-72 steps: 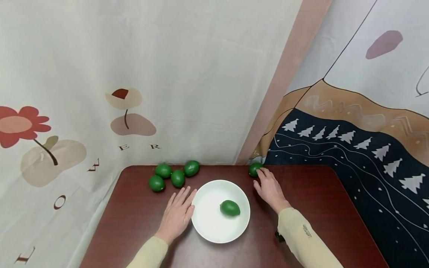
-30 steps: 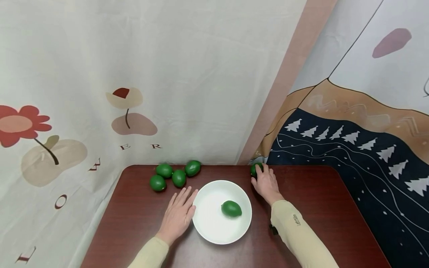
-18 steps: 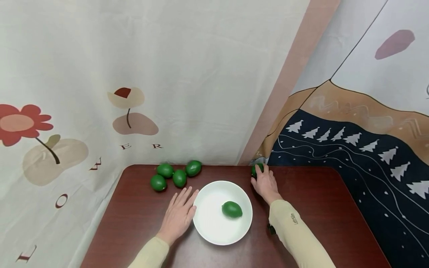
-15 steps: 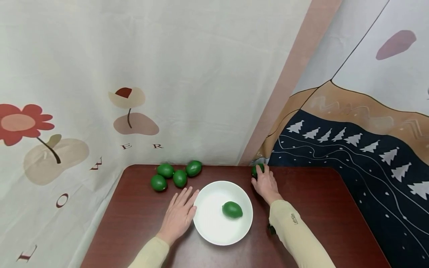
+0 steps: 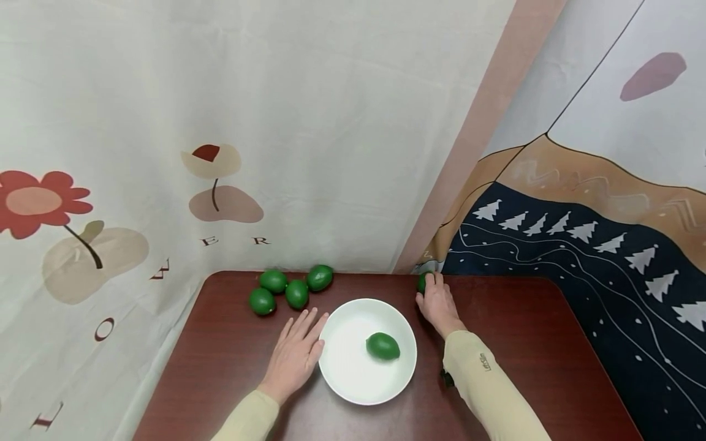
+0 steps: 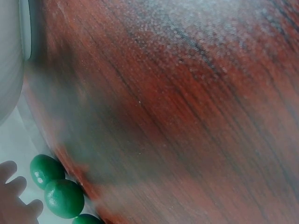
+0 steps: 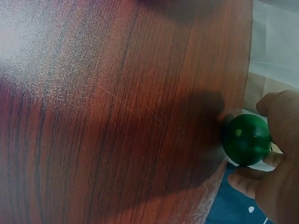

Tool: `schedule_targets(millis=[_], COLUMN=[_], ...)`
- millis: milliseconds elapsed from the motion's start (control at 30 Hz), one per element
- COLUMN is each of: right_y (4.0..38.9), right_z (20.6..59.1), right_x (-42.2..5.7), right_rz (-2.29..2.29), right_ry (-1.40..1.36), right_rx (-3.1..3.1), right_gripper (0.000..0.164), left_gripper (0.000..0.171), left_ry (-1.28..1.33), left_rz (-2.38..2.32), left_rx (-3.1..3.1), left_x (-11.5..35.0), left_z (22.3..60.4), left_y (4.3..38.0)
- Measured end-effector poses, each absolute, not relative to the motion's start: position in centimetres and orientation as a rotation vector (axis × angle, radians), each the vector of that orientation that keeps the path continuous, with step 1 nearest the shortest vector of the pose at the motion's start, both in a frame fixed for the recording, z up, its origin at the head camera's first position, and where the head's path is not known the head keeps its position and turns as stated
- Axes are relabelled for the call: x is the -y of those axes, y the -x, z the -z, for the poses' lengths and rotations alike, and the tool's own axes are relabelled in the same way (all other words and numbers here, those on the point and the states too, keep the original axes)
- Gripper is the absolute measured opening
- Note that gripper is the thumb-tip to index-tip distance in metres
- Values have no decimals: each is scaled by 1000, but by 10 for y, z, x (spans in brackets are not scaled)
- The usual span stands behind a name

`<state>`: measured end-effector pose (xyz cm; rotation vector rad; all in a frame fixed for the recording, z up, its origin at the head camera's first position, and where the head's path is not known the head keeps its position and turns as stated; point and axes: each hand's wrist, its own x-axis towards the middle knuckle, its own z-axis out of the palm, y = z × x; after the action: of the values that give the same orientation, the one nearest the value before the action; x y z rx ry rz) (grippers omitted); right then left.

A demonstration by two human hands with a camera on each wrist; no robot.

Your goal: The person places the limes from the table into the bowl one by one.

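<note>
My right hand (image 5: 437,304) grips a green lime (image 7: 246,140) at the back edge of the table; in the head view the fingers cover most of it. The right wrist view has the thumb on one side of this lime and fingertips on the other. My left hand (image 5: 295,355) lies with straight fingers against the left rim of a white bowl (image 5: 353,381). One lime (image 5: 383,346) sits inside the bowl, right of its middle. Several more limes (image 5: 296,294) are grouped beyond the left fingertips, and some limes (image 6: 64,199) also show in the left wrist view.
The dark red wooden table (image 5: 513,343) has rounded back corners. A pale printed curtain (image 5: 331,153) hangs right behind it, with a darker patterned cloth (image 5: 513,245) at the right.
My right hand has moved slightly left and its fingers have come around the lime at the back edge, then drawn it slightly nearer. My left hand stays by the bowl.
</note>
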<state>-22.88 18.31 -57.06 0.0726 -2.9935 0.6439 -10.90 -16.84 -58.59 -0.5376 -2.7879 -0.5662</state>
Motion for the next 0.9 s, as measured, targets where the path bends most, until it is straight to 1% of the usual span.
schedule_targets(millis=[633, 767, 900], right_y=[226, 225, 223], right_z=[573, 572, 572], right_x=[-182, -184, -188], right_rz=[-594, -627, -658], right_ry=[-100, -103, -99], right_rx=[2961, 2959, 2961], right_gripper=[45, 47, 54], left_gripper=[51, 51, 52], left_ry=[534, 527, 530], left_rz=[553, 552, 549], left_rx=[2780, 2793, 2793], left_x=[168, 168, 167], left_z=[583, 582, 583], left_y=[107, 107, 108])
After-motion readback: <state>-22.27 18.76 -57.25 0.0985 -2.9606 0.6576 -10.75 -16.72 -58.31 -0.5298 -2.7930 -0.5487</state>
